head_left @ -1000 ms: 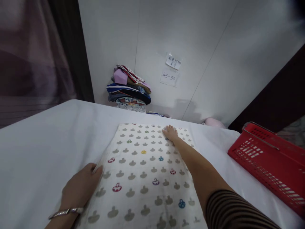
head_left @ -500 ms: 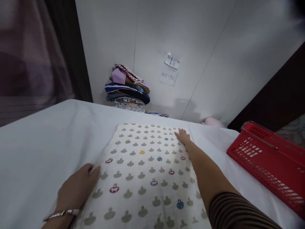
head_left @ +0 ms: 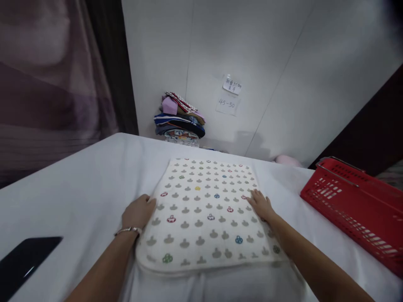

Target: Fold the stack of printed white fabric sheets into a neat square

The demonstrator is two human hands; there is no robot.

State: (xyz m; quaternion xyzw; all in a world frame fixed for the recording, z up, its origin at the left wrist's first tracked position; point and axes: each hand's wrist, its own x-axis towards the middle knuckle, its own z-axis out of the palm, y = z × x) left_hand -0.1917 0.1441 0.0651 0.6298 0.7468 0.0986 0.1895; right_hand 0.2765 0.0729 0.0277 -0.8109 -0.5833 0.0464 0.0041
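A white cotton blanket (head_left: 201,226) printed with grey and coloured mushrooms lies folded and flat on the white-covered table. Its near edge hangs together in layers with a rounded corner at the left. My left hand (head_left: 138,212), a bracelet on its wrist, is at the blanket's left edge with its fingers curled in on the edge. The fingertips are partly hidden. Along the right edge my right hand (head_left: 262,205) rests on the print, its fingers stretched out and apart.
A red plastic basket (head_left: 355,205) stands at the right. A dark phone-like slab (head_left: 28,260) lies at the lower left. Stacked clothes (head_left: 181,119) rise behind the table (head_left: 103,176) by the wall, under paper notes (head_left: 227,102). A pinkish curtain (head_left: 53,92) hangs at the left.
My right hand has come back from the far right corner to midway along the right edge. The blanket's near edge and the dark slab now show; the view has shifted.
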